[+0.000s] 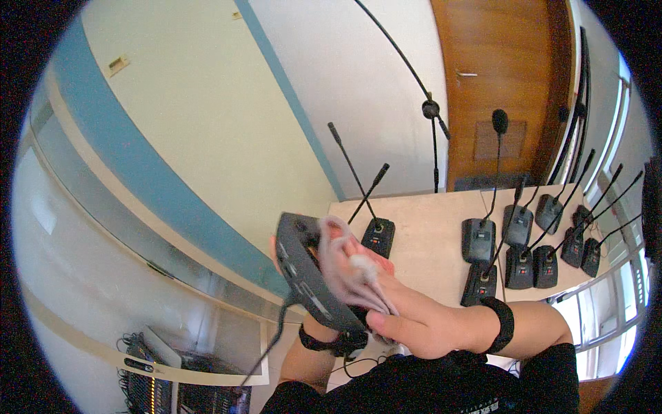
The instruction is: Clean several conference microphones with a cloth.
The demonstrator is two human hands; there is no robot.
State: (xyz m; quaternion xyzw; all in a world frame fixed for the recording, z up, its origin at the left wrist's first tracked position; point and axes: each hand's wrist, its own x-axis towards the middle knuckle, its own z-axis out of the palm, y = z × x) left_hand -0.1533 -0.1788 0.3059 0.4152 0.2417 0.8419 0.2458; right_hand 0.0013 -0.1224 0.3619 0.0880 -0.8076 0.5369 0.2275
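Observation:
In front of me, my left hand [273, 252] holds up a black desktop microphone base [305, 279], tilted on its side. Most of that hand is hidden behind the base, with only fingertips showing at its left edge. A dark cable [282, 323] hangs from the unit. My right hand [414, 315] grips a pale pinkish cloth [344, 264] and presses it against the base's face; the cloth is blurred. A gooseneck microphone stem [369, 194] rises from behind the cloth, and I cannot tell whether it belongs to the held base.
One gooseneck microphone base [381, 239] stands on the light wooden table [424, 227] just beyond my hands. Several more microphones [520, 266] are grouped at the right. A microphone stand [434, 145] and a wooden door [496, 62] are behind. Rack equipment [150, 388] sits lower left.

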